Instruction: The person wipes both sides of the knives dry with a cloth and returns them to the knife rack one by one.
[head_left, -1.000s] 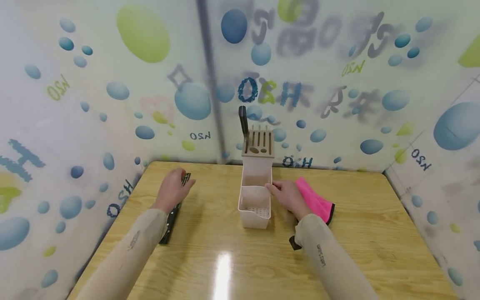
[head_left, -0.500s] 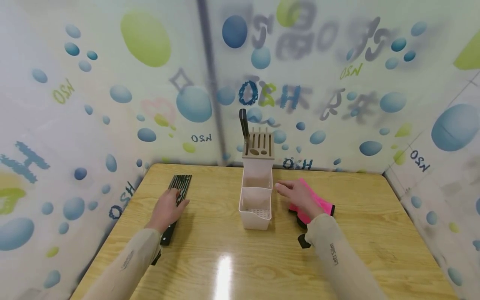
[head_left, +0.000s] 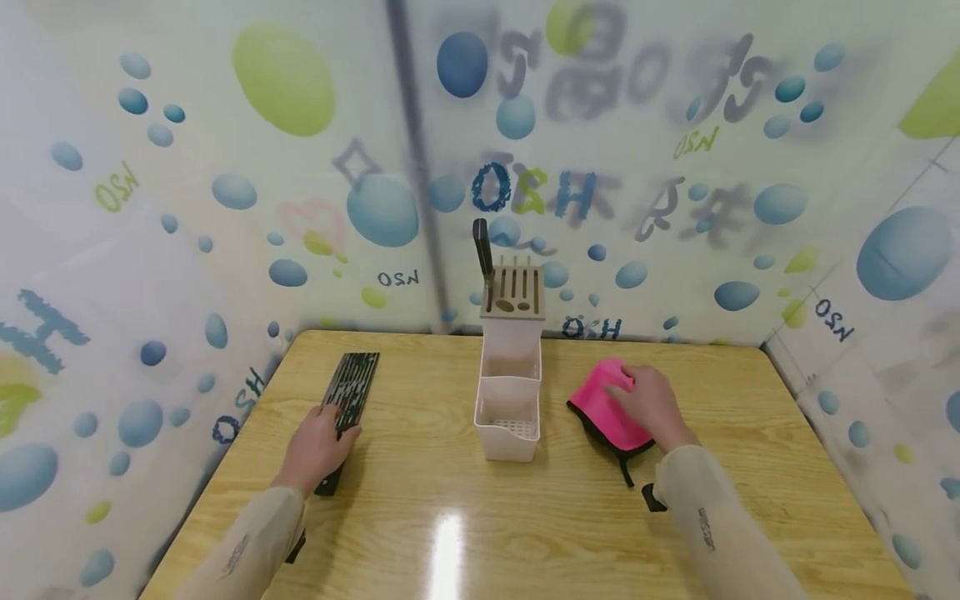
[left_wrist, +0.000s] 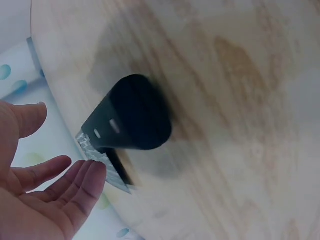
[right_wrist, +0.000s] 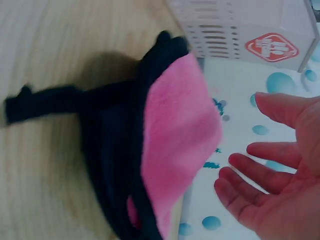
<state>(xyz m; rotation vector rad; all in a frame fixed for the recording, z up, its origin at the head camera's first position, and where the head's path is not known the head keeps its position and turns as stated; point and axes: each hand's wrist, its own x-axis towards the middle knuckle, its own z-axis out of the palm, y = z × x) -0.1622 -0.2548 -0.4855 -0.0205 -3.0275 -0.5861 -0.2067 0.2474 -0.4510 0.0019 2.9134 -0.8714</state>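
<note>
My left hand [head_left: 315,450] is over a kitchen knife [head_left: 351,379] that lies on the table at the left, its black handle towards me and its blade dark and streaked. In the left wrist view the fingers [left_wrist: 82,192] are loosely bent beside the black handle [left_wrist: 132,117], gripping nothing. My right hand [head_left: 654,402] hovers at a folded pink cloth [head_left: 611,408] with black edging and a black strap. The right wrist view shows that hand's relaxed fingers [right_wrist: 262,170] apart from the cloth [right_wrist: 175,135].
Between the hands stands a pale pink knife and utensil holder [head_left: 508,417] with a slotted top [head_left: 513,292]. One black-handled tool [head_left: 483,247] stands in a slot. Patterned walls [head_left: 300,200] border the wooden table [head_left: 420,467] at the back and sides.
My right hand has let go of the holder and moved right, over the pink cloth. My left hand has slid down from the blade's far end towards the knife's handle.
</note>
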